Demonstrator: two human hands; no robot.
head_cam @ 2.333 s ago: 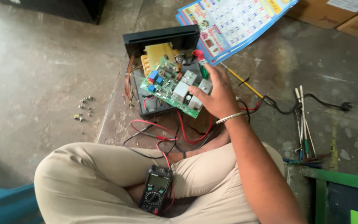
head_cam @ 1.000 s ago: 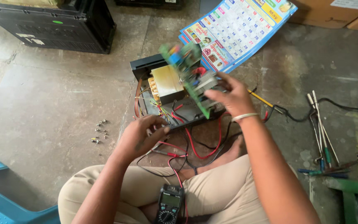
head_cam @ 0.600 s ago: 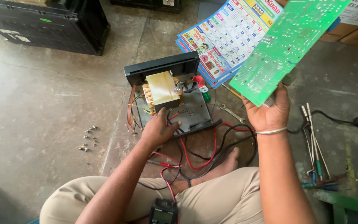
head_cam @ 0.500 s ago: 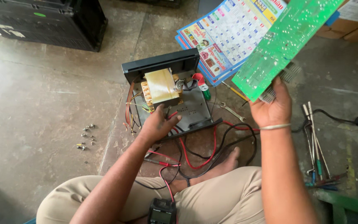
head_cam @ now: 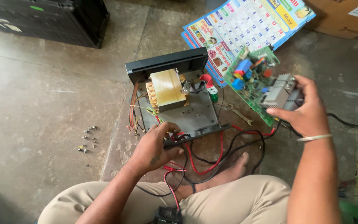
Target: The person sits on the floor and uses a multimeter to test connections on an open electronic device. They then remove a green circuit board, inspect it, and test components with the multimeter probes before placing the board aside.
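Circuit board lowered (component side up), right hand gripping.
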